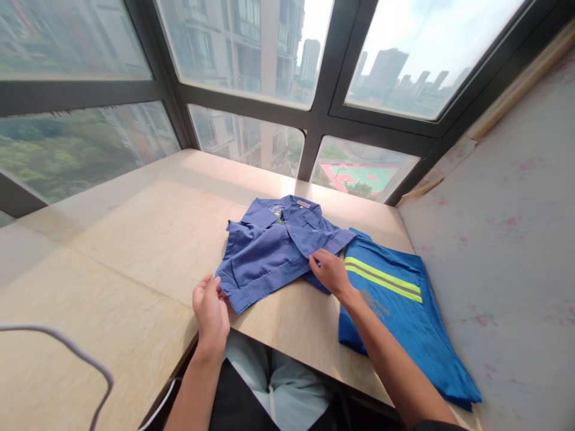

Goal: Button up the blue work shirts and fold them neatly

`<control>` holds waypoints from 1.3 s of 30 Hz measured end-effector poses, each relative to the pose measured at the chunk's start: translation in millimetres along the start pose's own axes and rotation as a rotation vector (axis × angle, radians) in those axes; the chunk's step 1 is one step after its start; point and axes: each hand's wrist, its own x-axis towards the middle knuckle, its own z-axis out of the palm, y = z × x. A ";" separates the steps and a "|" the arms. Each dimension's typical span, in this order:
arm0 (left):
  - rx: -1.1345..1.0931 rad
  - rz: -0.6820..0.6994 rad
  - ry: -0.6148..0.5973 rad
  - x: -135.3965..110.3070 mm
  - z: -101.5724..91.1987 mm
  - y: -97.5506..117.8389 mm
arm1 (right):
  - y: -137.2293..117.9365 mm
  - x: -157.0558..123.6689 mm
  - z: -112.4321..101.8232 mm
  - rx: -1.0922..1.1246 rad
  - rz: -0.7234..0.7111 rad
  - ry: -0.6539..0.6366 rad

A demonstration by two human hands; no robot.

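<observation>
A purple-blue work shirt (265, 251) lies partly folded on the ledge, its collar and label toward the window. My left hand (211, 305) pinches the shirt's lower left corner at the hem. On the other side, my right hand (329, 270) has its fingers closed on the shirt's right edge, where a flap of cloth reaches over toward the blue garment. That brighter blue folded garment (386, 299), with yellow and grey reflective stripes, lies under and beside my right forearm. Part of the shirt's far right side is hidden beneath its own folded layer.
The pale marble-look ledge (112, 239) runs along dark-framed windows (251, 102). A papered wall (507, 257) borders the right side. A grey cable (67, 341) curves over the ledge at the lower left, and a white cord (159, 407) hangs by its front edge.
</observation>
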 end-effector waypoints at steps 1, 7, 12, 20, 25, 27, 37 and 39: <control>0.062 0.162 0.050 -3.8 -2.3 0.4 | -4.4 1.5 -1.3 0.059 0.004 0.038; 0.445 0.560 -0.362 -64.7 10.3 -2.7 | -39.2 8.2 -21.6 0.574 0.188 0.152; 0.494 0.086 -0.820 -94.7 47.0 -16.9 | -73.8 0.2 -31.2 0.931 0.287 0.026; 0.491 0.183 -0.643 -80.0 40.4 -20.5 | -86.1 -25.6 -8.8 1.079 0.324 -0.005; 0.685 0.429 -0.617 -72.3 30.9 -22.3 | -90.0 -36.6 16.7 1.208 0.424 0.040; 0.729 0.550 -0.582 -70.5 31.7 -21.9 | -93.5 -38.2 21.9 1.276 0.462 0.048; 0.710 0.838 -0.693 -75.2 44.4 -11.8 | -101.9 -37.7 4.3 1.343 0.507 0.122; 0.711 0.870 -0.722 -74.6 46.4 -7.1 | -103.9 -39.8 -0.6 1.273 0.501 0.202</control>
